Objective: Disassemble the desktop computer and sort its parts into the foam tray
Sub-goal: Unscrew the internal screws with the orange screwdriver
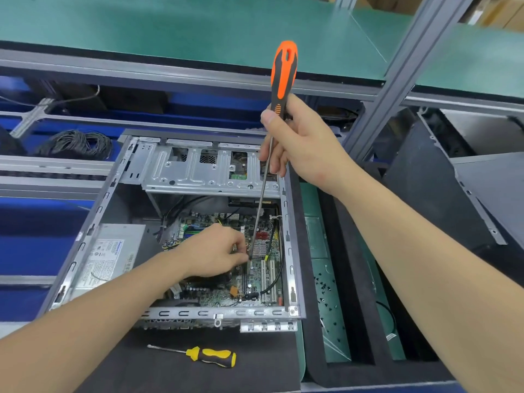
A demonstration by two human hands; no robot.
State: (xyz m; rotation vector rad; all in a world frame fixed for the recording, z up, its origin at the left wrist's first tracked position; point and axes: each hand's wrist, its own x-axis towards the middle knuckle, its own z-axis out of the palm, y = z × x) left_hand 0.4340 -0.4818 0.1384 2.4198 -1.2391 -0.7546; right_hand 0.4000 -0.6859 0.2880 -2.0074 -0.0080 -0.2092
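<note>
An open desktop computer case (93, 222) lies on its side in front of me, with the green motherboard (255, 282) and the grey power supply (110, 256) inside. My right hand (300, 143) grips a long orange-and-black screwdriver (283, 72), held nearly upright, its tip down on the motherboard beside the silver heatsink (259, 248). My left hand (215, 251) reaches into the case, fingertips pinched together right at the screwdriver tip; what they hold is hidden. The black foam tray (351, 307) lies to the right of the case, with several small black screws (324, 290) in one green-floored compartment.
A yellow-and-black screwdriver (209, 355) lies on the foam in front of the case. A metal drive cage (204, 165) spans the case's far end. A coil of black cable (76, 143) sits back left. A dark case panel (442, 180) leans at right, behind a grey frame post (397, 80).
</note>
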